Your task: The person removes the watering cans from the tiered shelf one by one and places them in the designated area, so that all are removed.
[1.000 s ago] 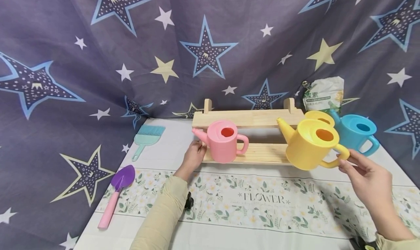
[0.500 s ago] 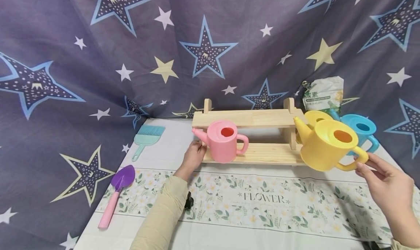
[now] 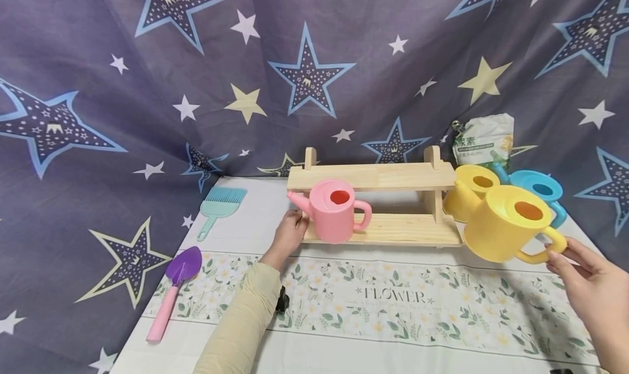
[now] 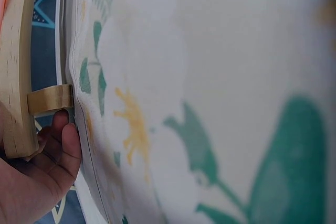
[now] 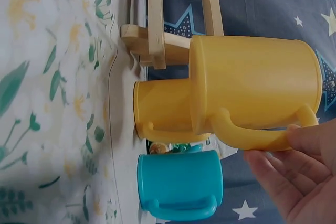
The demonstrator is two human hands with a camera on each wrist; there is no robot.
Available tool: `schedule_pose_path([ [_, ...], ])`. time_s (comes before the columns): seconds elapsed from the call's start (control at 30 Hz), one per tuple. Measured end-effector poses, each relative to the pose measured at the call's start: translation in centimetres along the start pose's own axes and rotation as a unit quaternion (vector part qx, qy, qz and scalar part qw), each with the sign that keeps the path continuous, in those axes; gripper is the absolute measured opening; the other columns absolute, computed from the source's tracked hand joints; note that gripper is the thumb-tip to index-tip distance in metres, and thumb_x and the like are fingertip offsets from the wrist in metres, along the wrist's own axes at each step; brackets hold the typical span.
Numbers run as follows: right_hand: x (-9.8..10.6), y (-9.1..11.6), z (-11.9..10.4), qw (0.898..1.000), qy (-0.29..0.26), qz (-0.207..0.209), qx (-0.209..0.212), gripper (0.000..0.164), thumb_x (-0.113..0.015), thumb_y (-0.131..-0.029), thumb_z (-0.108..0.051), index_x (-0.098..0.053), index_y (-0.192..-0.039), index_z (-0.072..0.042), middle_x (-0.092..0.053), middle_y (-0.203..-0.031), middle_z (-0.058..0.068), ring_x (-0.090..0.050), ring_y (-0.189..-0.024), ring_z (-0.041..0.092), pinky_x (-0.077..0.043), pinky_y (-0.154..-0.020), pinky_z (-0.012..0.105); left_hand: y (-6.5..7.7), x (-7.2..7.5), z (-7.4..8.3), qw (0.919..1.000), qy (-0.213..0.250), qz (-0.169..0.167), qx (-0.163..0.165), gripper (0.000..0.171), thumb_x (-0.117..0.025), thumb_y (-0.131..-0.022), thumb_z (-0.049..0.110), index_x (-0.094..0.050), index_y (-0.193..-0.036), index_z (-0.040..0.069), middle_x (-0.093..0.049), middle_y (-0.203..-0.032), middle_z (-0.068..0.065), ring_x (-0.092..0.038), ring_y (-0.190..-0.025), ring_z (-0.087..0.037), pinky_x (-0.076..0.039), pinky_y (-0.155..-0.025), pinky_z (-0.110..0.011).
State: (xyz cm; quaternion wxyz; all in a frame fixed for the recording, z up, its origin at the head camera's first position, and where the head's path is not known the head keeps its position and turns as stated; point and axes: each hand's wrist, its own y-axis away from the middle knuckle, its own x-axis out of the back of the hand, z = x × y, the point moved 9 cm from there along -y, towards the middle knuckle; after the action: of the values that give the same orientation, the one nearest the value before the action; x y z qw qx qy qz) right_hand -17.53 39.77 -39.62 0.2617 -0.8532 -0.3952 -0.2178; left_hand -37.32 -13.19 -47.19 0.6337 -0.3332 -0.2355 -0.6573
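Yellow can (image 5: 254,82), handle (image 5: 257,140) in right hand (image 5: 296,177); blue can (image 5: 181,179) nearby

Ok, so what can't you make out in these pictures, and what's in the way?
Head view: parts of the rear yellow watering can and blue watering can, hidden by the held yellow watering can.
Head view: fine print on the white bag, too small.
Left wrist view: most of the pink watering can, cut off at the upper left corner.
Right wrist view: part of the right hand, cut off by the right edge.
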Motion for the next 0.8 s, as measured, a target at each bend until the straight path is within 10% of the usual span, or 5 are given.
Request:
schedule_pose_path([
  [0.17, 0.4, 0.1, 0.6, 1.0, -0.014, 0.022, 0.006, 0.039, -0.056, -0.098, -0.004, -0.054, -0.136, 0.003, -0.063, -0.114, -0.001, -0.044, -0.07, -0.026, -0.041, -0.066, -0.002, 0.0, 0.2, 0.2, 1.0, -0.005, 0.001, -0.005, 0.044, -0.049, -0.102, 0.024, -0.051, -0.14, 0.001, -0.053, -0.13, -0.022, -0.052, -0.122, -0.038, -0.042, -0.102, -0.05],
  [0.43, -0.2, 0.4, 1.8, 1.0, 0.009, 0.004, -0.026, 0.041, -0.053, -0.099, -0.006, -0.05, -0.139, 0.003, -0.057, -0.125, 0.032, -0.04, -0.066, -0.026, -0.04, -0.062, -0.003, 0.1, 0.2, 0.2, 1.0, -0.003, -0.001, 0.0, 0.044, -0.049, -0.102, 0.024, -0.051, -0.14, 0.002, -0.052, -0.131, -0.022, -0.052, -0.123, -0.038, -0.042, -0.103, -0.05],
  [0.8, -1.0, 0.5, 2.8, 0.999, 0.026, -0.02, -0.041, 0.044, -0.053, -0.1, -0.006, -0.046, -0.144, -0.002, -0.054, -0.13, 0.031, -0.035, -0.067, -0.027, -0.04, -0.058, -0.002, 0.1, 0.4, 0.3, 1.0, 0.001, 0.004, 0.001, 0.044, -0.049, -0.102, 0.025, -0.052, -0.14, 0.003, -0.053, -0.132, -0.022, -0.052, -0.122, -0.039, -0.042, -0.102, -0.051],
])
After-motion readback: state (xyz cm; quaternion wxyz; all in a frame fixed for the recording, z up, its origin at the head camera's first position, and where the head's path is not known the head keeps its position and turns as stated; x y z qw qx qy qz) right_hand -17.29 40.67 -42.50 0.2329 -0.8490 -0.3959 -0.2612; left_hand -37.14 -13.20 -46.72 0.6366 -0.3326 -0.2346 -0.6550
